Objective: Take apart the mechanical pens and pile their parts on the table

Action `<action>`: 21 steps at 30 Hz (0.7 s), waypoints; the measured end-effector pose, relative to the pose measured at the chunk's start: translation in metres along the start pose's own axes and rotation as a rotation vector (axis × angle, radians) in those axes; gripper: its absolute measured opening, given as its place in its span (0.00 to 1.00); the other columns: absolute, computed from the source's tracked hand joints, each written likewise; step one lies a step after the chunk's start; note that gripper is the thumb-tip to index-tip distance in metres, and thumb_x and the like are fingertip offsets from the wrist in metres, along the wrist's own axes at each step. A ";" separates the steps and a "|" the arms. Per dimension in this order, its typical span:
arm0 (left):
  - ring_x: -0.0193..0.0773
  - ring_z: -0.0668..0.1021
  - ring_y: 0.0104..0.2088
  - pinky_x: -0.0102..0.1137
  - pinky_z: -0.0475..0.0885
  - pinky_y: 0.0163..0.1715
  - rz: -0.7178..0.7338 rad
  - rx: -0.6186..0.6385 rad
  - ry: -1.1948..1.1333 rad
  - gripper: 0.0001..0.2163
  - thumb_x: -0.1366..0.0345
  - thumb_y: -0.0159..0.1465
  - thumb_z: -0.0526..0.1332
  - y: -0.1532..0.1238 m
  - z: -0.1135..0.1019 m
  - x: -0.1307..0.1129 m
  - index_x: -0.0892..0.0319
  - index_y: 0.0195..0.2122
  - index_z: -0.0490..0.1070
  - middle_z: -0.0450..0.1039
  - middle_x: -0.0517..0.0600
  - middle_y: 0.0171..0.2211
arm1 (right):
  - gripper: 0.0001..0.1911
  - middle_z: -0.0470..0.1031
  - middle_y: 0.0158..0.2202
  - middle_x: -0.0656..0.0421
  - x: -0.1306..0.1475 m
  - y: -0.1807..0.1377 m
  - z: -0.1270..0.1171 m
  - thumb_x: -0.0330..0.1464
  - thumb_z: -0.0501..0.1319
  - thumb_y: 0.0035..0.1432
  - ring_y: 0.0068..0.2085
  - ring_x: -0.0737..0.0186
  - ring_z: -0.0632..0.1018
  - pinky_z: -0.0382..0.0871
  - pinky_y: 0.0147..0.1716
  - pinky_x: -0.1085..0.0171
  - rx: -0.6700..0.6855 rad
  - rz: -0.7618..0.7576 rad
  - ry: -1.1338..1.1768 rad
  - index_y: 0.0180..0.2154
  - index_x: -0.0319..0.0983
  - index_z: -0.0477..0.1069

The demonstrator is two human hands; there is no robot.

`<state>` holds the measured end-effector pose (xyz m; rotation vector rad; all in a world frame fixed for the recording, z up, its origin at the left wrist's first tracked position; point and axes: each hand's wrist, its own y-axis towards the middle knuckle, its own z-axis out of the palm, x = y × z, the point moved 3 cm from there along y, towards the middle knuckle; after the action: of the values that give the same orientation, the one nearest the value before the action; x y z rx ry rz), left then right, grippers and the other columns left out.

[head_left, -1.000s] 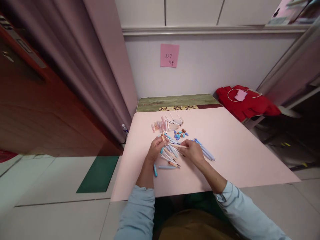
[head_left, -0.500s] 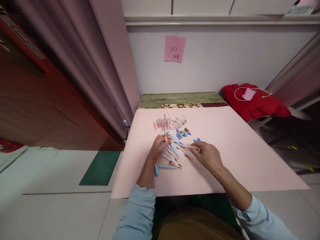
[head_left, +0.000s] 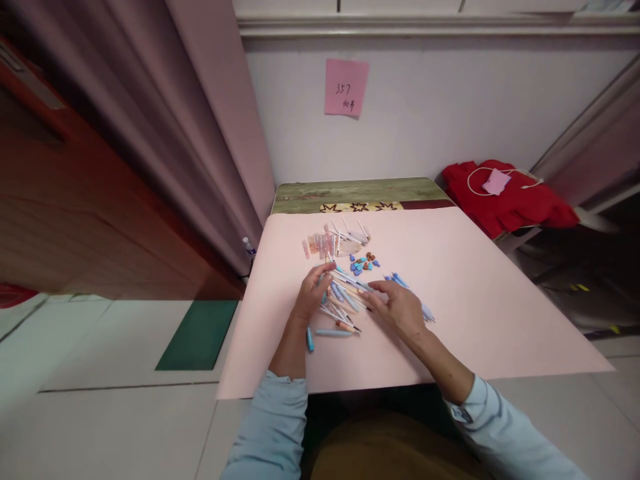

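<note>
A heap of loose pen parts (head_left: 343, 307) in white, pale blue and peach lies on a pale pink sheet (head_left: 480, 293). My left hand (head_left: 313, 291) is over the heap's left side, fingers curved and apart. At its right side, my right hand (head_left: 397, 308) has thumb and forefinger apart, close to a pale blue barrel; whether they touch it is unclear. A pale blue pen barrel (head_left: 334, 333) and a bright blue piece (head_left: 310, 339) lie in front. Several blue pens (head_left: 428, 313) lie beyond my right hand, partly hidden by it.
Pinkish clear tubes (head_left: 317, 245) and white refills (head_left: 353, 233) lie farther back. Beside them is a cluster of small blue and brown pieces (head_left: 364, 265). Red cloth (head_left: 505, 207) with a white cable is off the right edge. A bottle (head_left: 249, 248) stands left of the table.
My right hand has moved left to the heap, uncovering blue pens behind it. The pale piece it held no longer shows there. My left hand's fingers have spread from the upright peach barrel.
</note>
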<state>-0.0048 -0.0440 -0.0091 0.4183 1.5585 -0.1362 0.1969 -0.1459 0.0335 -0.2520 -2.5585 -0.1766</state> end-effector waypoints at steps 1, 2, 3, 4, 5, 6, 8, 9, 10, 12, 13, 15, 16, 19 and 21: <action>0.47 0.71 0.57 0.39 0.61 0.59 -0.012 -0.019 -0.044 0.21 0.57 0.62 0.60 0.000 0.000 0.002 0.57 0.56 0.71 0.72 0.55 0.55 | 0.16 0.79 0.44 0.58 -0.006 -0.001 -0.007 0.44 0.58 0.61 0.39 0.59 0.78 0.65 0.36 0.63 -0.022 0.014 -0.053 0.46 0.44 0.76; 0.47 0.70 0.58 0.39 0.61 0.59 -0.022 -0.033 -0.078 0.23 0.57 0.62 0.61 0.001 0.000 0.004 0.57 0.57 0.70 0.71 0.55 0.56 | 0.15 0.79 0.43 0.58 -0.014 -0.002 -0.015 0.43 0.57 0.61 0.39 0.59 0.78 0.65 0.35 0.63 -0.034 0.046 -0.111 0.44 0.44 0.76; 0.47 0.69 0.59 0.39 0.61 0.59 -0.034 -0.041 -0.101 0.23 0.56 0.62 0.61 0.002 0.000 0.006 0.57 0.58 0.69 0.70 0.55 0.57 | 0.14 0.80 0.40 0.58 -0.022 -0.004 -0.022 0.42 0.57 0.62 0.38 0.58 0.78 0.64 0.33 0.64 -0.032 0.093 -0.172 0.43 0.44 0.76; 0.47 0.69 0.59 0.39 0.61 0.59 -0.051 -0.047 -0.114 0.24 0.56 0.62 0.60 0.003 0.000 0.008 0.57 0.58 0.69 0.70 0.55 0.57 | 0.13 0.80 0.38 0.58 -0.030 -0.006 -0.029 0.42 0.56 0.62 0.37 0.58 0.78 0.63 0.31 0.64 -0.015 0.147 -0.236 0.41 0.44 0.76; 0.47 0.70 0.59 0.39 0.61 0.59 -0.068 -0.057 -0.125 0.24 0.55 0.62 0.60 0.003 -0.001 0.010 0.58 0.58 0.69 0.71 0.55 0.56 | 0.13 0.80 0.36 0.58 -0.037 -0.008 -0.035 0.42 0.56 0.62 0.35 0.58 0.77 0.61 0.30 0.64 0.013 0.200 -0.297 0.38 0.44 0.76; 0.48 0.71 0.58 0.39 0.62 0.58 -0.084 -0.073 -0.138 0.24 0.54 0.62 0.60 0.004 -0.002 0.011 0.59 0.57 0.69 0.72 0.56 0.55 | 0.13 0.79 0.34 0.57 -0.043 -0.010 -0.039 0.42 0.56 0.62 0.34 0.57 0.77 0.60 0.28 0.64 0.046 0.240 -0.351 0.37 0.44 0.76; 0.48 0.73 0.56 0.40 0.64 0.56 -0.104 -0.115 -0.181 0.24 0.52 0.62 0.60 0.005 -0.003 0.013 0.60 0.56 0.70 0.74 0.57 0.52 | 0.12 0.79 0.33 0.56 -0.052 -0.013 -0.042 0.43 0.58 0.60 0.33 0.57 0.77 0.58 0.26 0.64 0.093 0.271 -0.423 0.35 0.43 0.75; 0.48 0.74 0.55 0.40 0.66 0.55 -0.108 -0.137 -0.204 0.24 0.52 0.62 0.60 0.006 -0.004 0.014 0.60 0.55 0.70 0.75 0.57 0.51 | 0.12 0.79 0.33 0.56 -0.054 -0.013 -0.042 0.42 0.58 0.59 0.33 0.56 0.77 0.58 0.26 0.64 0.105 0.270 -0.446 0.35 0.42 0.75; 0.49 0.75 0.53 0.40 0.67 0.54 -0.108 -0.153 -0.224 0.23 0.52 0.62 0.60 0.006 -0.005 0.015 0.61 0.54 0.71 0.75 0.57 0.49 | 0.11 0.79 0.33 0.55 -0.055 -0.013 -0.042 0.42 0.59 0.59 0.33 0.56 0.77 0.57 0.25 0.64 0.112 0.268 -0.464 0.35 0.42 0.74; 0.49 0.76 0.52 0.40 0.68 0.53 -0.106 -0.161 -0.247 0.22 0.52 0.62 0.60 0.006 -0.005 0.016 0.61 0.52 0.73 0.76 0.57 0.48 | 0.11 0.79 0.33 0.54 -0.055 -0.011 -0.039 0.41 0.59 0.59 0.33 0.55 0.78 0.57 0.25 0.64 0.124 0.267 -0.492 0.36 0.41 0.74; 0.48 0.76 0.51 0.41 0.68 0.53 -0.100 -0.159 -0.249 0.21 0.52 0.62 0.60 0.006 -0.005 0.016 0.61 0.51 0.73 0.76 0.57 0.47 | 0.10 0.79 0.33 0.53 -0.055 -0.009 -0.038 0.40 0.59 0.59 0.33 0.54 0.78 0.57 0.25 0.64 0.134 0.269 -0.504 0.36 0.41 0.74; 0.48 0.75 0.51 0.41 0.67 0.54 -0.077 -0.157 -0.235 0.20 0.52 0.63 0.59 0.005 -0.004 0.015 0.60 0.49 0.75 0.76 0.56 0.47 | 0.10 0.79 0.33 0.52 -0.054 -0.007 -0.038 0.38 0.57 0.60 0.33 0.53 0.78 0.58 0.25 0.63 0.156 0.272 -0.521 0.35 0.40 0.75; 0.48 0.75 0.52 0.41 0.65 0.55 -0.060 -0.157 -0.214 0.19 0.53 0.63 0.59 0.005 -0.004 0.013 0.60 0.47 0.76 0.76 0.55 0.48 | 0.10 0.79 0.33 0.52 -0.053 -0.007 -0.038 0.36 0.56 0.60 0.33 0.53 0.78 0.58 0.26 0.63 0.162 0.274 -0.526 0.35 0.40 0.75; 0.49 0.72 0.56 0.39 0.62 0.58 -0.009 -0.149 -0.101 0.15 0.54 0.61 0.61 0.005 -0.004 0.009 0.59 0.41 0.78 0.73 0.54 0.52 | 0.10 0.79 0.32 0.52 -0.048 -0.009 -0.040 0.35 0.56 0.58 0.32 0.53 0.78 0.59 0.27 0.62 0.129 0.272 -0.499 0.34 0.41 0.76; 0.49 0.71 0.57 0.39 0.61 0.59 0.013 -0.138 -0.034 0.14 0.54 0.60 0.62 0.005 -0.004 0.007 0.59 0.38 0.79 0.72 0.54 0.53 | 0.10 0.79 0.32 0.55 -0.043 -0.012 -0.041 0.36 0.57 0.56 0.33 0.54 0.77 0.59 0.27 0.62 0.068 0.244 -0.404 0.34 0.42 0.75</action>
<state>-0.0071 -0.0367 -0.0149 0.3159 1.5211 -0.0254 0.2509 -0.1705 0.0438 -0.6246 -2.8922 0.0609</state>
